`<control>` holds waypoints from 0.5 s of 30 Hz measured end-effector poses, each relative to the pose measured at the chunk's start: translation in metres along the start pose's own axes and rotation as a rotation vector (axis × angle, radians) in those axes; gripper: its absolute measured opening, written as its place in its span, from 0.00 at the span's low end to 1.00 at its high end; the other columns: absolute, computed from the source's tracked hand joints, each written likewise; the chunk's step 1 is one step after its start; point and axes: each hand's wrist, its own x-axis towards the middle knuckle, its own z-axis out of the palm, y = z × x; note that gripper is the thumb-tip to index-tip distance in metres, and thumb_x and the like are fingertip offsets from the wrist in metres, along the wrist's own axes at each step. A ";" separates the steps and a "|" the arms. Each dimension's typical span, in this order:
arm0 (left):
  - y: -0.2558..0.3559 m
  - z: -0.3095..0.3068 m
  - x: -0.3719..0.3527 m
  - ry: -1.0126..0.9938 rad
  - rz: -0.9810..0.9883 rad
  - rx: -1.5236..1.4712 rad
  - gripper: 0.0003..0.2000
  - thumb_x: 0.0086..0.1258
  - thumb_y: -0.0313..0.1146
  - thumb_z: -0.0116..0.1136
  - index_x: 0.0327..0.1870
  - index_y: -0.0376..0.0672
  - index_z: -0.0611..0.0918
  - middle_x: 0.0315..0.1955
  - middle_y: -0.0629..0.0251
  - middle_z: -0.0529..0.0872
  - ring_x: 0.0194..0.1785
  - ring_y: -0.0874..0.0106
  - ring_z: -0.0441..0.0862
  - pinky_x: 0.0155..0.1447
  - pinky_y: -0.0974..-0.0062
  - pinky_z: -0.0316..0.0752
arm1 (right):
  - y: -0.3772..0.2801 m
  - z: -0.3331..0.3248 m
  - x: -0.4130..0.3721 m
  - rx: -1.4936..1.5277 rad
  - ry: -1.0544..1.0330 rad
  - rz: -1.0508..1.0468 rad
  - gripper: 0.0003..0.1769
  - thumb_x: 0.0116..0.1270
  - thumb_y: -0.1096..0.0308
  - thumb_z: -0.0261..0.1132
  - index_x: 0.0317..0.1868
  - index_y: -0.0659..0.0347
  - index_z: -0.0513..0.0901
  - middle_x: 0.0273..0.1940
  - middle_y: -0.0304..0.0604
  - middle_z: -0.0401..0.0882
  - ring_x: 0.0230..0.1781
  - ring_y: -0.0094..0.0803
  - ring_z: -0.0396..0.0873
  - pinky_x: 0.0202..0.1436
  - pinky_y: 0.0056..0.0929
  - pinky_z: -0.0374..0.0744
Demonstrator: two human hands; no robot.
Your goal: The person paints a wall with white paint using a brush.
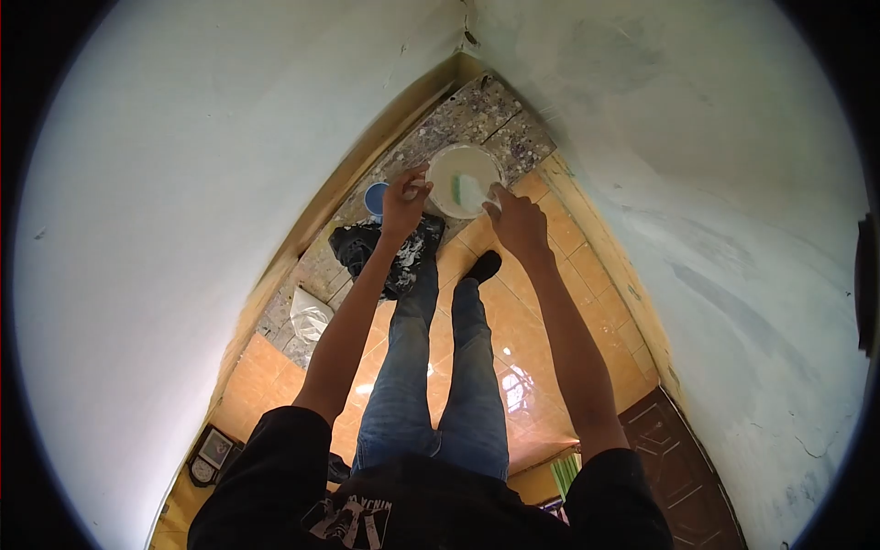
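Note:
A round whitish bucket (444,171) with pale liquid and a greenish streak inside is between my hands, above the speckled floor covering. On its left side, my left hand (403,203) is closed at the rim, thumb and fingers pinched together. My right hand (521,225) grips the rim at the lower right, with the fingers bent over the edge. Just left of my left hand is a blue container (374,198), partly hidden by that hand. Below lies a crumpled black plastic bag (417,257) smeared with white.
Two pale walls (165,229) meet in the corner ahead. A paint-spattered sheet (522,142) covers part of the orange tile floor (541,348). A white plastic bag (310,314) lies at the left. Behind me to the right is a brown panelled door (674,458).

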 end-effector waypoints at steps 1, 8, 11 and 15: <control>-0.002 0.000 0.000 -0.004 0.016 -0.066 0.19 0.65 0.25 0.63 0.58 0.44 0.81 0.41 0.61 0.85 0.41 0.73 0.83 0.49 0.74 0.77 | 0.004 0.003 -0.003 0.020 -0.007 0.004 0.18 0.69 0.53 0.61 0.53 0.52 0.77 0.37 0.53 0.84 0.38 0.52 0.83 0.42 0.49 0.81; -0.010 -0.002 -0.001 -0.021 0.028 -0.182 0.18 0.65 0.27 0.64 0.57 0.43 0.81 0.41 0.60 0.86 0.40 0.73 0.84 0.48 0.73 0.77 | 0.018 0.031 -0.035 0.521 0.216 0.094 0.20 0.71 0.51 0.60 0.47 0.62 0.79 0.33 0.55 0.82 0.33 0.48 0.83 0.38 0.42 0.77; -0.003 -0.003 -0.002 -0.018 0.045 -0.114 0.17 0.65 0.29 0.64 0.56 0.44 0.81 0.39 0.61 0.86 0.40 0.70 0.84 0.47 0.72 0.77 | 0.026 0.057 -0.058 0.633 0.254 0.145 0.21 0.73 0.51 0.58 0.41 0.65 0.79 0.26 0.48 0.79 0.27 0.36 0.79 0.33 0.35 0.75; -0.055 0.011 0.012 -0.018 0.307 0.201 0.16 0.66 0.31 0.63 0.55 0.45 0.79 0.37 0.60 0.85 0.40 0.66 0.84 0.45 0.69 0.77 | 0.011 0.055 -0.096 0.974 0.233 0.173 0.17 0.77 0.55 0.54 0.37 0.62 0.74 0.22 0.34 0.69 0.22 0.19 0.67 0.25 0.23 0.68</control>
